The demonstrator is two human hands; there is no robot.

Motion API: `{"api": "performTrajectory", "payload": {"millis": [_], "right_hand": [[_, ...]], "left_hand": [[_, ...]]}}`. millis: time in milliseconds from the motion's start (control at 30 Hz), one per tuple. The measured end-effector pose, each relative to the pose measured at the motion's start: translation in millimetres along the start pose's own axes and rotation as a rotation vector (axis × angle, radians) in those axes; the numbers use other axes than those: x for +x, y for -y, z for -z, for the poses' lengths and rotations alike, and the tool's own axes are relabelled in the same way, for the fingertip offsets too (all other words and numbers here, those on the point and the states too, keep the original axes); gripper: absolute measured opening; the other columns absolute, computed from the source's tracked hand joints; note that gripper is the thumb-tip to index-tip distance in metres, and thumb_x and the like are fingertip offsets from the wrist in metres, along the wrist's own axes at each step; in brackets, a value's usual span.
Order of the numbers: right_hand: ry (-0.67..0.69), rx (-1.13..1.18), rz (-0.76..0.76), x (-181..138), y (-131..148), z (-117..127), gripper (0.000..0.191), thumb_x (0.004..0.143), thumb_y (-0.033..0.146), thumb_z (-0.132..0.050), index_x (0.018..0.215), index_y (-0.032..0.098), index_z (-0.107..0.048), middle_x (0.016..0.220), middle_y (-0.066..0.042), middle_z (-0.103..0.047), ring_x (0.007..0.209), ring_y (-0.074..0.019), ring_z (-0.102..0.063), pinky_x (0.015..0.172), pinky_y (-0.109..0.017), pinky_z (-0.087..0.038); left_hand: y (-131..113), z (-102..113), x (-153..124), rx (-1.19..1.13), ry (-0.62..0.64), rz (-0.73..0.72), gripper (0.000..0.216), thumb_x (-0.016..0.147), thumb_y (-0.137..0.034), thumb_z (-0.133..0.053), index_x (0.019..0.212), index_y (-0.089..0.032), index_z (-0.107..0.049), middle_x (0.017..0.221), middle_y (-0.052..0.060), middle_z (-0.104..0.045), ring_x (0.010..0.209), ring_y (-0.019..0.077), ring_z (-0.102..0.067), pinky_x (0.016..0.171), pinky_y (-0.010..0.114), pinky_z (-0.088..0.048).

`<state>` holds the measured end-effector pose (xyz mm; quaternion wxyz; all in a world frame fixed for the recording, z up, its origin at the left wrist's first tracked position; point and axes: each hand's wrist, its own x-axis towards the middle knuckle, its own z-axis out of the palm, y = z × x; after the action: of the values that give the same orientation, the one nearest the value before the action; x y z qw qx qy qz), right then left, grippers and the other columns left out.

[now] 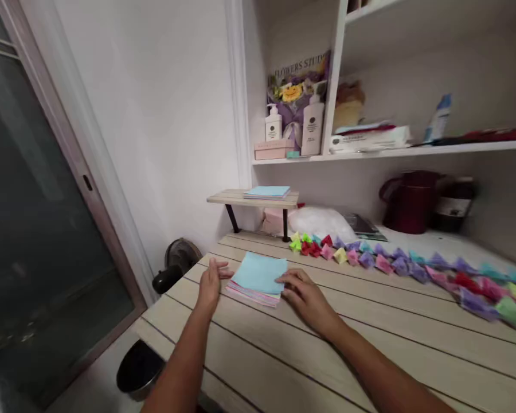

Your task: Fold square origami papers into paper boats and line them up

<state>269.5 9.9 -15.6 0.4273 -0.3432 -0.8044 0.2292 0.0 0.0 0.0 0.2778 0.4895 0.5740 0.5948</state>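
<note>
A stack of square coloured paper (253, 295) lies on the slatted wooden table, its pink and white edges showing at the front. The light blue sheet (260, 272) on top sits slightly askew to the layers beneath. At the stack's left side is my left hand (211, 285), fingers stretched out and apart, the fingertips close to the paper's edge. My right hand (306, 299) has its fingertips closed at the right edge of the light blue sheet. How many sheets are between those fingers cannot be seen.
Several folded paper pieces (382, 264) in many colours run in rows along the table's right side. A small raised shelf (227, 197) at the back bears another paper stack (267, 191). Behind stand a dark red jug (413, 201) and white shelving (292, 161). A black bin (140, 367) is at lower left.
</note>
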Motion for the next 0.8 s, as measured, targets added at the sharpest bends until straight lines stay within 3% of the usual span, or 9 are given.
{"api": "performTrajectory", "payload": {"millis": [633, 800], "right_hand": [[0.009, 0.097, -0.013, 1.0, 2.2, 5.0, 0.021, 0.087, 0.022, -0.053, 0.103, 0.023, -0.067, 0.111, -0.009, -0.054, 0.109, -0.0223, -0.053, 0.101, -0.038, -0.04], [-0.093, 0.155, -0.032, 1.6, 5.2, 2.1, 0.017, 0.084, 0.028, -0.059, 0.093, 0.025, -0.073, 0.103, -0.007, -0.058, 0.102, -0.0229, -0.056, 0.096, -0.038, -0.042]], "left_hand": [[7.0, -1.5, 3.8, 0.04, 0.009, 0.006, 0.075, 0.083, -0.072, -0.032, 0.1, -0.009, -0.069, 0.08, 0.013, -0.075, 0.082, 0.0283, -0.071, 0.084, 0.041, -0.049], [8.7, -0.9, 5.2, 0.074, 0.009, -0.004, 0.074, 0.084, -0.072, -0.032, 0.098, -0.009, -0.069, 0.077, 0.013, -0.075, 0.082, 0.0286, -0.071, 0.084, 0.042, -0.049]]}}
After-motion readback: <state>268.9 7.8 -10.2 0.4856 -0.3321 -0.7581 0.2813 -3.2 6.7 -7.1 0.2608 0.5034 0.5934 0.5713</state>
